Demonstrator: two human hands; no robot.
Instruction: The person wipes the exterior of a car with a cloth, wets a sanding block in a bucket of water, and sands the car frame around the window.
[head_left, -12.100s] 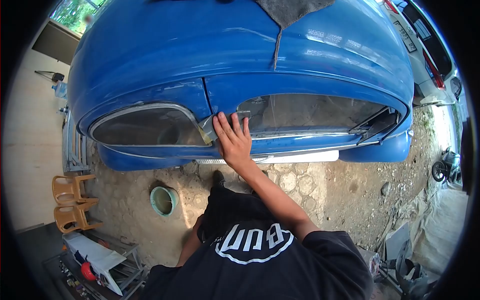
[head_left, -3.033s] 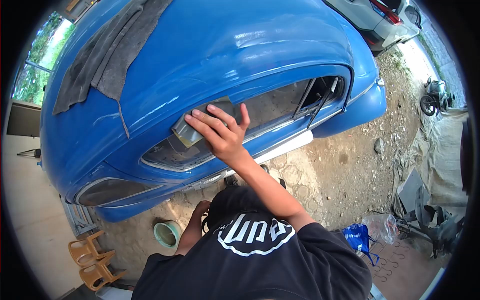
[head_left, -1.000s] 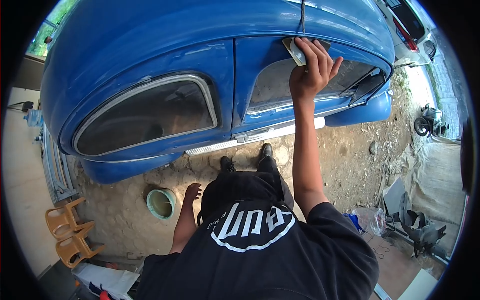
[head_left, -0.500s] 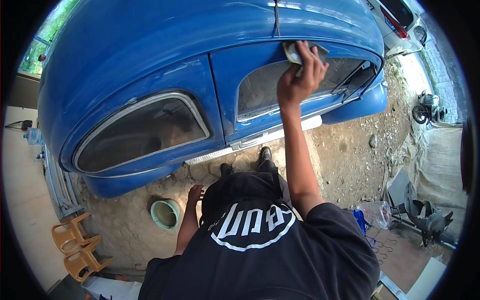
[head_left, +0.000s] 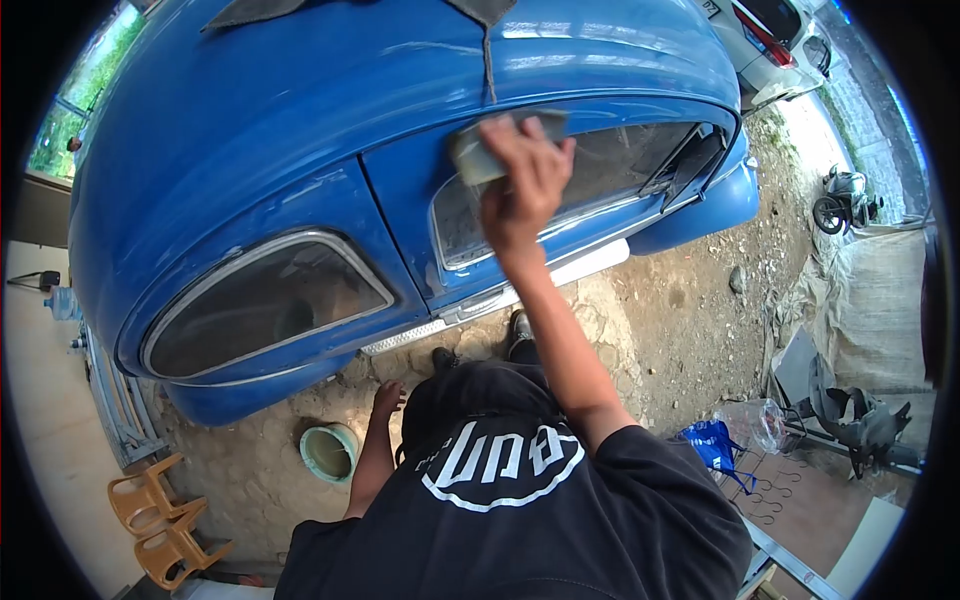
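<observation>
My right hand [head_left: 528, 178] presses a flat, greyish sheet [head_left: 474, 154] against the blue car [head_left: 330, 95], just above the front door window [head_left: 590, 175]. Blur keeps me from telling whether this sheet is cloth or sandpaper. The fingers lie over it, and part of it sticks out to the left of the hand. Low at my side hangs my left hand [head_left: 388, 398], fingers loosely apart and nothing in them. Closest to it on the ground is a pale green bucket [head_left: 343, 472]. A brown cord [head_left: 489, 70] dangles from the roof above my right hand.
Brown plastic chairs [head_left: 145, 500] stand at the lower left, near a metal frame [head_left: 118, 405]. To the right are a blue bag [head_left: 712, 447], black parts [head_left: 850, 405] and a parked motorcycle [head_left: 843, 200]. A white car [head_left: 765, 60] is behind. The ground [head_left: 690, 310] is rough and stony.
My right hand has slid left along the door top with the sheet, while the view has shifted slightly. More dark cloth on the roof shows at the top. My left hand still hangs down.
</observation>
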